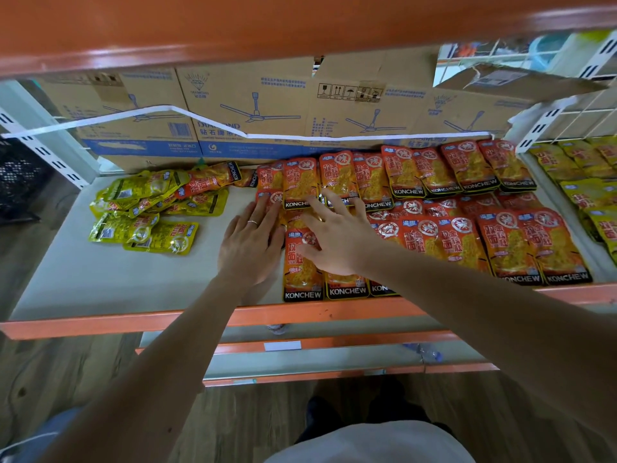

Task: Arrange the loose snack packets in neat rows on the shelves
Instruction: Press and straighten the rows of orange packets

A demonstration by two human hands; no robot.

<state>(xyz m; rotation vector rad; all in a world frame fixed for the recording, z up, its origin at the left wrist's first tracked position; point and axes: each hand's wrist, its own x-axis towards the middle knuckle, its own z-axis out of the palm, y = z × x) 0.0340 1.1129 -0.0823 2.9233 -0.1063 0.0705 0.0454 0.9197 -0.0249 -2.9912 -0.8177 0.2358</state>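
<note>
Both hands flat, fingers straight, nothing gripped: left hand (251,242) presses the left edge of the red packet rows (434,208), right hand (337,238) lies spread on top of the red packets at the front-left of those rows. Red packets fill the centre and right of the shelf (100,282) in overlapping rows. Loose heap of yellow packets (147,212), a few red mixed in, sits rear-left, apart from both hands, in front of cardboard boxes (253,108).

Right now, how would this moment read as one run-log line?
left hand: flat, fingers at row edge | right hand: flat on orange packets in rows | yellow packets: loose pile, shelf left
</note>
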